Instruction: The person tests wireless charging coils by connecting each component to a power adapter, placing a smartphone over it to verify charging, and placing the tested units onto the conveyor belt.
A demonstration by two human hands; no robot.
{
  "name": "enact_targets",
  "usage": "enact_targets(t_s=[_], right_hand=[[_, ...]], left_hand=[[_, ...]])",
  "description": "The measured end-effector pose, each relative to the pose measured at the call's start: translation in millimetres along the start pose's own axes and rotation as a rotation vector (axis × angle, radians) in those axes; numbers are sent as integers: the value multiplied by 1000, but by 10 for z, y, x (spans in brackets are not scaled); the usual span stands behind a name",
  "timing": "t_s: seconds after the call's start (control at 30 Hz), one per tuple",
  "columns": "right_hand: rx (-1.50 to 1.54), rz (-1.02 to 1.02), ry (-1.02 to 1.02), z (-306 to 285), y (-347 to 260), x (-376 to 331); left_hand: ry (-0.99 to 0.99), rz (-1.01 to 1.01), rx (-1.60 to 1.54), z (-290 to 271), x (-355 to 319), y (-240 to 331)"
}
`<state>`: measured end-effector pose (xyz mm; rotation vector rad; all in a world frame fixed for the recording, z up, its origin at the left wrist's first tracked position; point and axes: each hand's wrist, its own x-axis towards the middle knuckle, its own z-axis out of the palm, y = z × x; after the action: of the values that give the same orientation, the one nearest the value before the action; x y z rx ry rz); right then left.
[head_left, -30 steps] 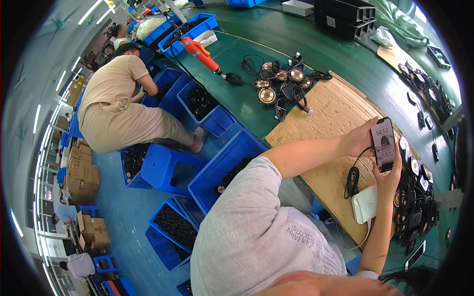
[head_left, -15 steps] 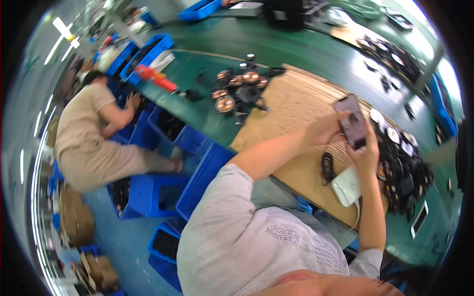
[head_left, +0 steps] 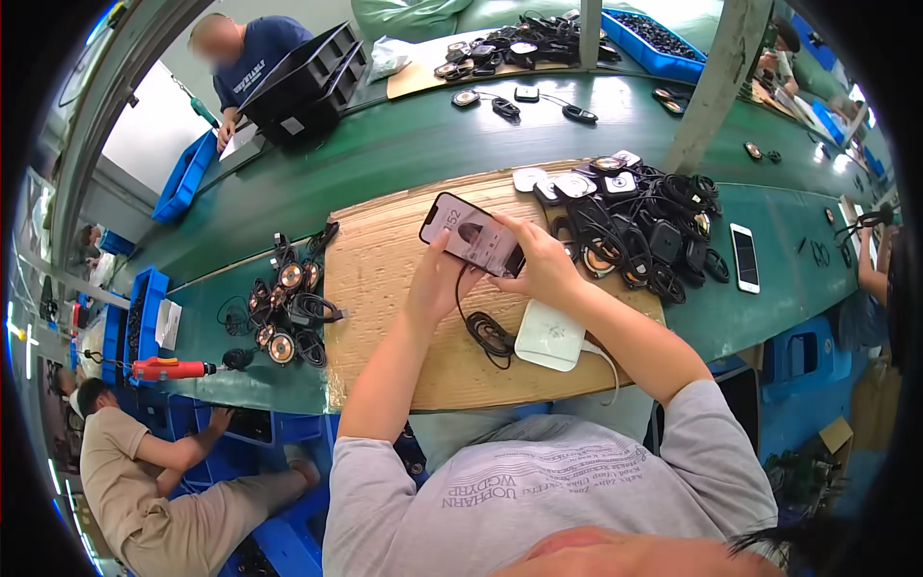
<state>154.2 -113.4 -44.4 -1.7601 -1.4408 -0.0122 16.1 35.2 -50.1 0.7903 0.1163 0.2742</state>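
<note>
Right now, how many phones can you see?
2. One black-edged phone, in the left hand and right hand, over the cardboard; one white phone on the green table at right. More could be hidden.

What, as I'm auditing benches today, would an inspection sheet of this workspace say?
Surface: cardboard sheet over a green bench.
Things: lit phone, held; white box, resting on the cardboard sheet.
Clutter: large cable pile with discs; smaller cable cluster at left; white phone right of the pile.
Hands: left hand and right hand both grip the lit phone.
Cables: coiled black cable, upper end unclear; white cable at the box.
Surroundings: red power driver at left; co-worker in beige; blue stool at right.
</note>
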Motion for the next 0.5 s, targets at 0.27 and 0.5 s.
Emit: enact_targets(t_s=[0.27,0.5], right_hand=[[33,10,-31,8,20,-1],[19,-72,8,135,125,-6]], left_hand=[[-42,24,-187,90,-18,33],[84,46,95,-92,39,54]])
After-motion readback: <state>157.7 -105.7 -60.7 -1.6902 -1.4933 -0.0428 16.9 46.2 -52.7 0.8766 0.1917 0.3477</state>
